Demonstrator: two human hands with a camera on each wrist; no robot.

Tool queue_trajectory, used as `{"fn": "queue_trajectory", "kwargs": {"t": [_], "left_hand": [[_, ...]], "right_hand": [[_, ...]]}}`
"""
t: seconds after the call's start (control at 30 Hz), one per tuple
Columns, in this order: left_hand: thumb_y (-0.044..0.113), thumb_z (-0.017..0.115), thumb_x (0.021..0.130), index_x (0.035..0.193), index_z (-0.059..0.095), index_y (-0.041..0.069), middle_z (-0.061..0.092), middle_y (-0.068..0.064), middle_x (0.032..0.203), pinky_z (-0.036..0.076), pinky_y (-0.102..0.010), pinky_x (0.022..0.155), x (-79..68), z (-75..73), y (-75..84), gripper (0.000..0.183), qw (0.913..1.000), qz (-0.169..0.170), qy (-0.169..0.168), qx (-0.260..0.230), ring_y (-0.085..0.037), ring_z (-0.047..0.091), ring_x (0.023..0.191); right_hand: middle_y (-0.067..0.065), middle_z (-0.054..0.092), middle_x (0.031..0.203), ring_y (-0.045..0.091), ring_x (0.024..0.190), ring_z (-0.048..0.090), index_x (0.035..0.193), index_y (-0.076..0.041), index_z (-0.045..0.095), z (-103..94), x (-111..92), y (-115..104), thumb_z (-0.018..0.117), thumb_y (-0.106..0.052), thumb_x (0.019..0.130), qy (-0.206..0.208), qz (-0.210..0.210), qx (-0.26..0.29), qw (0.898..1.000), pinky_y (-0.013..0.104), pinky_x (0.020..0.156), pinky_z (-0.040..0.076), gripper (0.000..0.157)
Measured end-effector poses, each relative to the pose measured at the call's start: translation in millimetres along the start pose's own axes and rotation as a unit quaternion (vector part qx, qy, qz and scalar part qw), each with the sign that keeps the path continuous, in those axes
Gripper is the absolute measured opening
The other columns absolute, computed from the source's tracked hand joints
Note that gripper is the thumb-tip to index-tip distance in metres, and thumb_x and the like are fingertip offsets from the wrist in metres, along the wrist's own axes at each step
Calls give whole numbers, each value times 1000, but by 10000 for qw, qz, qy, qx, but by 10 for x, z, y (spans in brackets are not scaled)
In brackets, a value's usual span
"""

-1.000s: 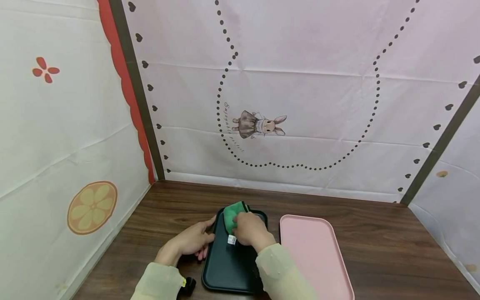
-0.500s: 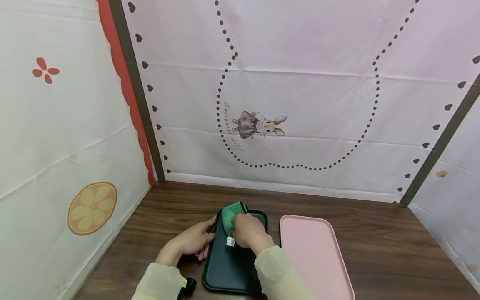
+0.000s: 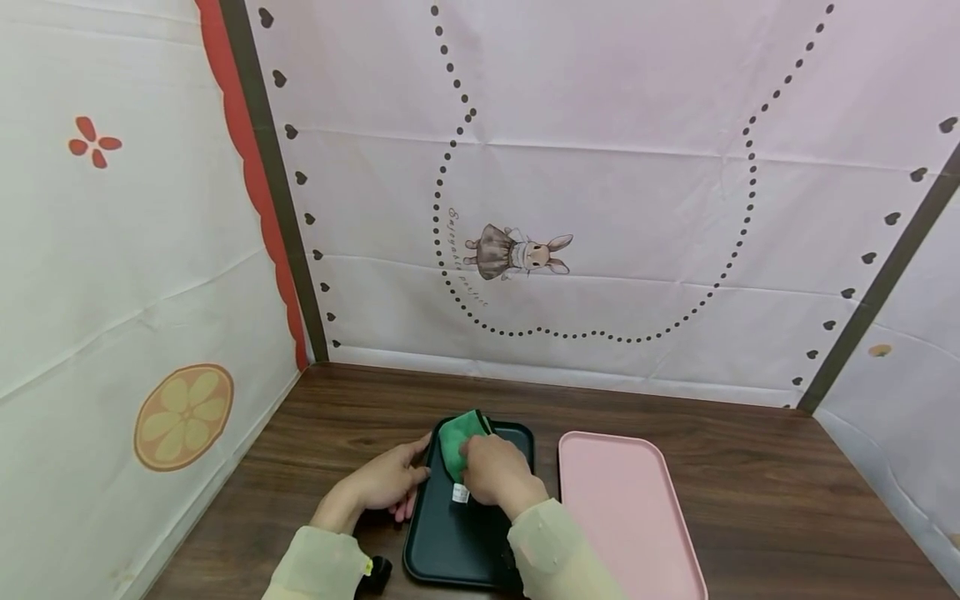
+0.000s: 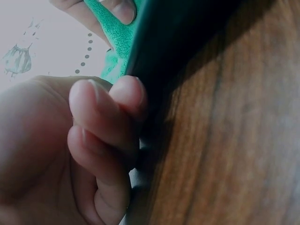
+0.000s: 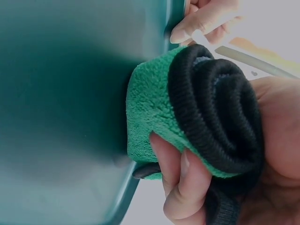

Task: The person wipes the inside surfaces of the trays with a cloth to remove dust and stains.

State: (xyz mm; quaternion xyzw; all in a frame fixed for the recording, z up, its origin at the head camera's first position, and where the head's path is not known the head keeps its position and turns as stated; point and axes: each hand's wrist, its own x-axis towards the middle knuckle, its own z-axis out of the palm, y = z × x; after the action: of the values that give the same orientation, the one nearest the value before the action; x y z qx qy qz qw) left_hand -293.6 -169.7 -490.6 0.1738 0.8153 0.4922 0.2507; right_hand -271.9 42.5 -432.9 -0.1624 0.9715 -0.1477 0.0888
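A dark green-black rectangular tray [image 3: 457, 537] with a raised rim lies on the wooden table in the head view. My left hand [image 3: 381, 481] holds its left edge, the thumb at the rim and the other fingers curled low along the side. My right hand [image 3: 497, 471] grips a folded green cleaning cloth [image 5: 150, 103] with black edging and presses it on the tray's far left part. A small white tag [image 3: 460, 493] sticks out from the cloth. In the right wrist view, fingers curl round the cloth's layers. The right palm hides part of the cloth in the head view.
A pink tray [image 3: 626, 508] lies to the right of the dark one, close beside it. A small black object [image 3: 377, 573] is by the left sleeve. Printed cloth walls [image 3: 600, 192] enclose the table [image 3: 757, 492] at the back and sides.
My right hand has slid the cloth slightly left and nearer along the dark tray. The left hand and both trays keep their places.
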Motion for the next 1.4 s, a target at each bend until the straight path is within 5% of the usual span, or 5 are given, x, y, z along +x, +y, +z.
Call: {"fn": "queue_trajectory", "kwargs": {"t": [0.3, 0.73, 1.03, 1.23, 1.4], "left_hand": [[12, 43, 111, 167, 13, 6, 62, -4, 54, 45, -25, 44, -17, -14, 11, 64, 10000, 12, 4, 54, -11, 56, 41], [12, 44, 110, 166, 15, 5, 62, -3, 54, 44, -24, 43, -10, -13, -2, 64, 10000, -44, 38, 23, -10, 56, 41], [12, 44, 110, 167, 14, 5, 62, -3, 54, 44, -23, 43, -20, 0, 2, 64, 10000, -62, 33, -46, -10, 55, 40], [13, 45, 110, 167, 15, 7, 62, -5, 55, 44, -24, 44, -11, 5, 14, 64, 9999, -99, 25, -89, -11, 55, 41], [13, 45, 110, 167, 15, 7, 62, -5, 55, 44, -25, 44, -9, 4, 26, 64, 9999, -80, 49, -45, -11, 55, 41]], "right_hand": [[2, 73, 93, 17, 73, 59, 121, -18, 75, 44, -25, -25, 72, -17, 97, 43, -77, -81, 9999, 33, 67, 51, 24], [2, 74, 100, 15, 75, 59, 126, -20, 74, 54, -93, -49, 73, -18, 96, 2, -151, -270, 9995, 34, 70, 53, 30], [1, 74, 123, 16, 89, 67, 133, -20, 71, 75, -150, -63, 73, -20, 96, -69, -195, -288, 9994, 37, 80, 59, 37], [0, 66, 143, 23, 116, 69, 139, -21, 68, 60, -184, -59, 72, -22, 98, -209, -168, -261, 9993, 42, 94, 59, 41], [-2, 65, 145, 23, 120, 68, 139, -22, 68, 56, -204, -60, 72, -22, 98, -225, -155, -265, 9993, 42, 97, 58, 42]]}}
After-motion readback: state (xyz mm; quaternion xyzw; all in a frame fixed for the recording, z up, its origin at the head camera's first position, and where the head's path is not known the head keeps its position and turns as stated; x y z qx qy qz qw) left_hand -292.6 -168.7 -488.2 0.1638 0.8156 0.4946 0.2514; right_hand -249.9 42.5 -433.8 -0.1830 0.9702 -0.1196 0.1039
